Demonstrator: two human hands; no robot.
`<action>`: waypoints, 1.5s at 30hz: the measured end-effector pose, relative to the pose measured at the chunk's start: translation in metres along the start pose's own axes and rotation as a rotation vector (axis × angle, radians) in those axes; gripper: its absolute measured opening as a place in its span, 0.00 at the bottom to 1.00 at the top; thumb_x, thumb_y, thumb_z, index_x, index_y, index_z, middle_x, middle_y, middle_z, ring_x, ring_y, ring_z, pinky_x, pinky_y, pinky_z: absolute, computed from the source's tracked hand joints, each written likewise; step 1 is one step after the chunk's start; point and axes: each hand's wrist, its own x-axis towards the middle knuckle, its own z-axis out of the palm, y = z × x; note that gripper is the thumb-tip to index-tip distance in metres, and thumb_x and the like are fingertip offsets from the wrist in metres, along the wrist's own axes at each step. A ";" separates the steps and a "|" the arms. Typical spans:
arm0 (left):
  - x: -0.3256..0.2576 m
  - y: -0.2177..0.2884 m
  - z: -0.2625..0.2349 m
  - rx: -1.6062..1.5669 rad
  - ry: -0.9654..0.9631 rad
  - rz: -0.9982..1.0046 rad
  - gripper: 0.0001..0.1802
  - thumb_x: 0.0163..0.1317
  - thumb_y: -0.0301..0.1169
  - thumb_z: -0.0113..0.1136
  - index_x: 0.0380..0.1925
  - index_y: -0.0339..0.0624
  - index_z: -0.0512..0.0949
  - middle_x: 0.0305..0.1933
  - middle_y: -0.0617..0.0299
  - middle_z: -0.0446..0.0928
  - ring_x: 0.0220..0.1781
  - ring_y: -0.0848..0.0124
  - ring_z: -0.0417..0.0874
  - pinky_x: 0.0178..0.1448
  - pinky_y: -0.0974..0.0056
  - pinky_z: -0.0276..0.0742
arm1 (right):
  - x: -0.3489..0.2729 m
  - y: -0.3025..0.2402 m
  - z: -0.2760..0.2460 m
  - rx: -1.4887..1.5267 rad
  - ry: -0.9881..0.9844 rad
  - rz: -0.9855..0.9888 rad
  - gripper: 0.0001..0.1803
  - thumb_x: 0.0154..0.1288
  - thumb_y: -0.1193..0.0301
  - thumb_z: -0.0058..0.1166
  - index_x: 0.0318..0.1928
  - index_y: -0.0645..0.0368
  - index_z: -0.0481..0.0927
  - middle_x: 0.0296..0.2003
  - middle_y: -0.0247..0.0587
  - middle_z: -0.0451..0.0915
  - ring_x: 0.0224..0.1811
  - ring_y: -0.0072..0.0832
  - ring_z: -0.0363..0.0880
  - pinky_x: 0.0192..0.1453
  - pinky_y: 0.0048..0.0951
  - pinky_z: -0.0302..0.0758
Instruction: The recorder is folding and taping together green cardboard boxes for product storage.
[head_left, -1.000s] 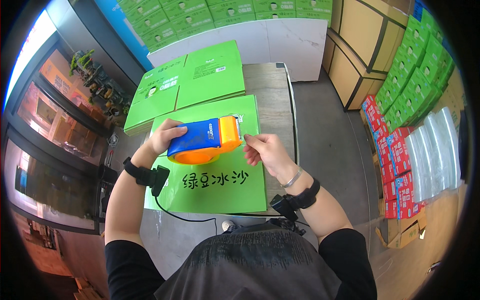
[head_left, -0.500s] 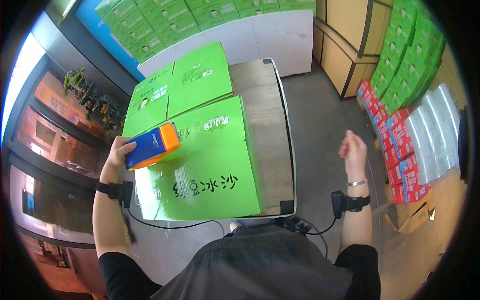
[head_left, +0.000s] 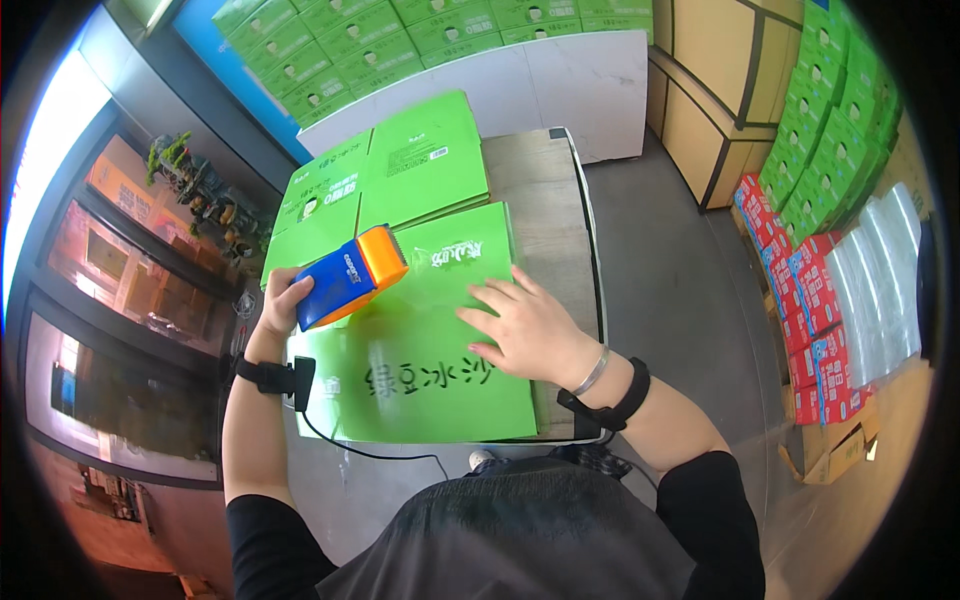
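A blue and orange hand-held tape dispenser is in my left hand, its toothed orange end angled up to the right. It sits over the left part of a green printed carton that lies at the near end of a wood-topped table. My right hand is stretched out above the carton's right side, palm down and fingers spread. Whether its fingertips touch the carton I cannot tell. No tape strip is clearly visible.
More green cartons lie at the table's far end. Stacked green boxes top a white counter behind. Red packages and clear plastic film are at the right. Cables hang from my wristbands near the table's front edge.
My right hand has swung in from beside the table to over the near carton, its fingers opening out. The left hand has shifted slightly right with the tape dispenser.
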 end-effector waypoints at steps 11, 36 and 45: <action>0.106 0.107 -0.018 0.743 -0.375 -0.078 0.22 0.49 0.44 0.60 0.16 0.30 0.75 0.12 0.63 0.68 0.17 0.78 0.68 0.21 0.66 0.63 | -0.008 0.008 0.020 0.019 -0.065 -0.001 0.17 0.51 0.64 0.56 0.41 0.57 0.78 0.46 0.44 0.73 0.48 0.39 0.71 0.56 0.40 0.67; 0.077 0.070 0.088 -0.234 -0.492 0.035 0.23 0.58 0.42 0.50 0.25 0.28 0.77 0.21 0.58 0.77 0.22 0.75 0.75 0.30 0.71 0.69 | -0.023 0.013 0.028 0.172 0.063 0.107 0.17 0.50 0.64 0.55 0.41 0.56 0.79 0.45 0.41 0.75 0.49 0.36 0.71 0.56 0.36 0.68; 0.060 -0.015 0.064 -0.272 -0.348 0.094 0.14 0.62 0.31 0.48 0.37 0.29 0.75 0.30 0.54 0.75 0.33 0.70 0.76 0.38 0.69 0.72 | -0.053 0.023 0.049 1.043 0.423 0.405 0.18 0.56 0.70 0.50 0.48 0.61 0.75 0.53 0.43 0.72 0.57 0.34 0.68 0.62 0.35 0.63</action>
